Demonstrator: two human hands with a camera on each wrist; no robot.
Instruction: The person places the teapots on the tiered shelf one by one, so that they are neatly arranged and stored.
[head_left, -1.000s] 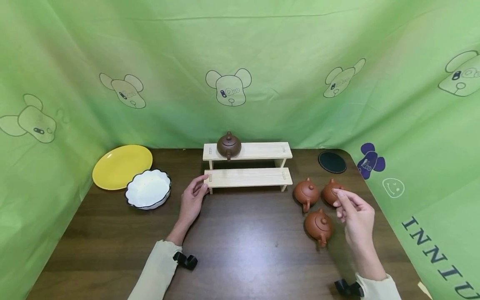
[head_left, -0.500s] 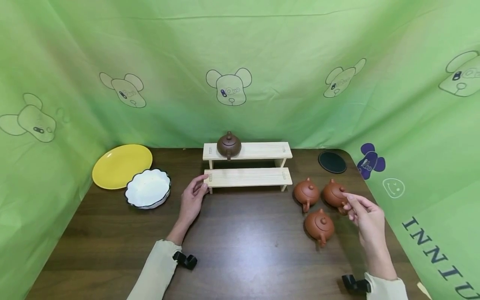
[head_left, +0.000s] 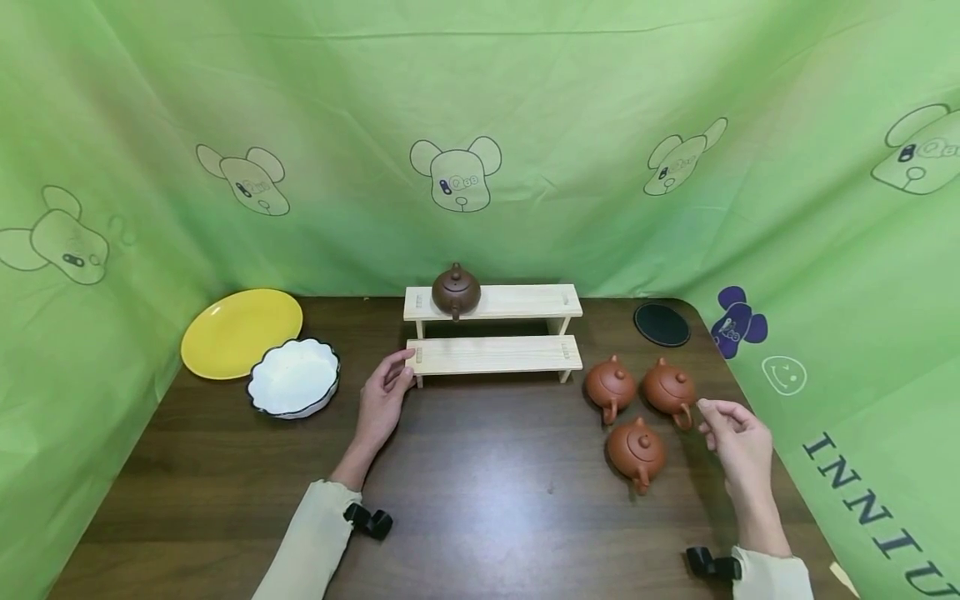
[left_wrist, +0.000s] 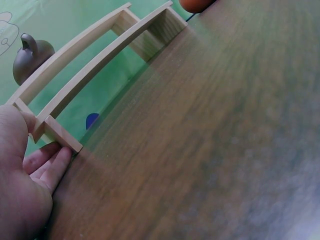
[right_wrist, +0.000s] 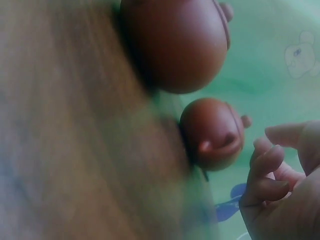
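Note:
At the left end of a two-tier wooden stand (head_left: pixel 495 355), my left hand (head_left: pixel 381 408) grips the lower shelf, its thumb and fingers on the end board (left_wrist: pixel 62 134). A dark brown teapot (head_left: pixel 456 292) sits on the left part of the upper shelf. Three reddish-brown teapots stand on the table right of the stand: a left one (head_left: pixel 611 385), a right one (head_left: pixel 667 387) and a front one (head_left: pixel 636 450). My right hand (head_left: pixel 741 442) is just right of the right teapot's handle (right_wrist: pixel 220 145), holding nothing, with fingers loosely curled and thumb apart from them.
A yellow oval plate (head_left: pixel 240 333) and a white scalloped bowl (head_left: pixel 294 379) stand at the left of the brown table (head_left: pixel 487 500). Behind the reddish teapots lies a black round coaster (head_left: pixel 662 324). Green cloth (head_left: pixel 465 92) hangs along the back and sides.
My right hand has drawn away from the right reddish teapot, moving right and toward me, uncovering its handle. My left hand has stayed at the stand.

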